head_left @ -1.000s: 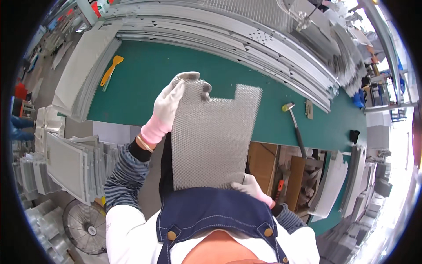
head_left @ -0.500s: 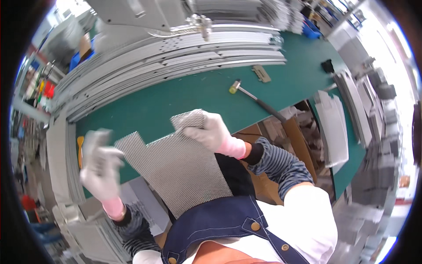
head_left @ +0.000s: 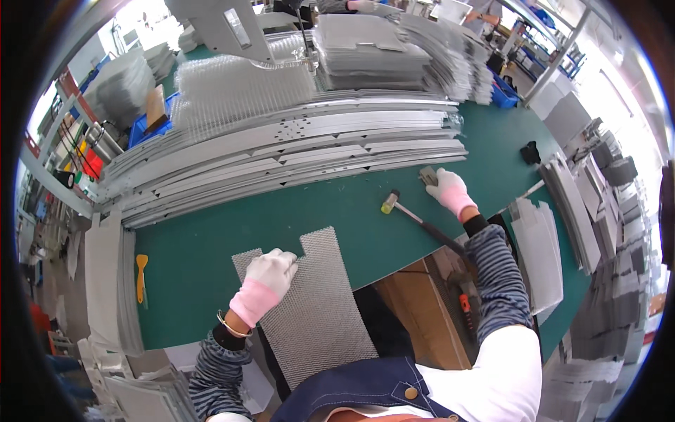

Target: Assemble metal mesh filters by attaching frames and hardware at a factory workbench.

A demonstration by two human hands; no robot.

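Observation:
A grey expanded-metal mesh sheet [head_left: 316,309] with a notch in its far edge lies over the near edge of the green bench, its lower end against my apron. My left hand [head_left: 271,276], in a white glove with a pink cuff, is closed on the sheet by the notch, fingers curled. Farther right, my right hand [head_left: 448,191], gloved alike, has its fingers closed on a small flat grey-beige piece [head_left: 427,174], which the hand partly covers. Just left of that hand lies a hammer [head_left: 411,214] with a yellowish head and dark grip.
Long grey metal profiles [head_left: 281,151] are stacked across the back of the bench. At left lie a yellow-handled tool [head_left: 142,271] and stacked panels [head_left: 105,288]. White sheets [head_left: 536,246] lie at right. Below the bench edge sits an open cardboard box [head_left: 415,309].
My right hand has let go of the mesh sheet and reached away to the flat piece. My left hand has come in from the left onto the sheet. The view has shifted.

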